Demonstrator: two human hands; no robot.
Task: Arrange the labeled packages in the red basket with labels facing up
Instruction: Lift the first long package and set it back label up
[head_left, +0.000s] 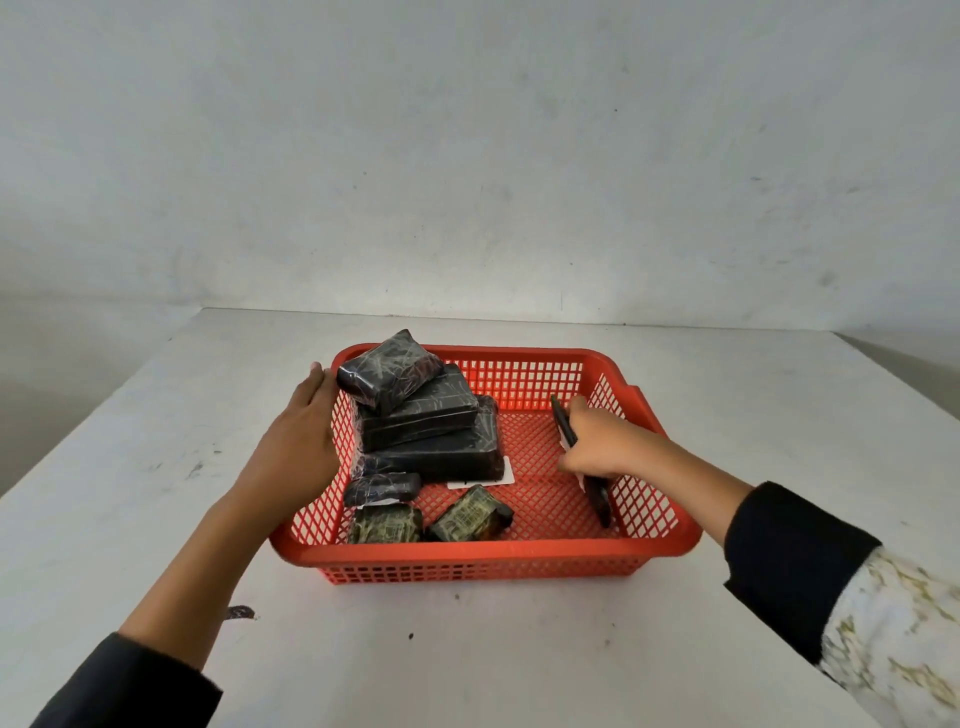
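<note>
A red mesh basket (483, 558) stands on the white table. In its left half, dark wrapped packages are stacked: a small one (387, 370) on top, a medium one (421, 410) below, a large one (441, 454) at the bottom with a white label (483, 480) sticking out from under it. In front lie a small dark package (382, 488) and two greenish ones (384, 524) (470, 514). My left hand (298, 431) rests flat against the basket's left wall. Inside the right half, my right hand (597, 441) grips a thin dark package (592, 486) held on edge.
The white table (467, 649) meets a pale wall behind. A small dark scrap (240, 613) lies on the table near my left forearm. The table's left and right edges fall away at both sides.
</note>
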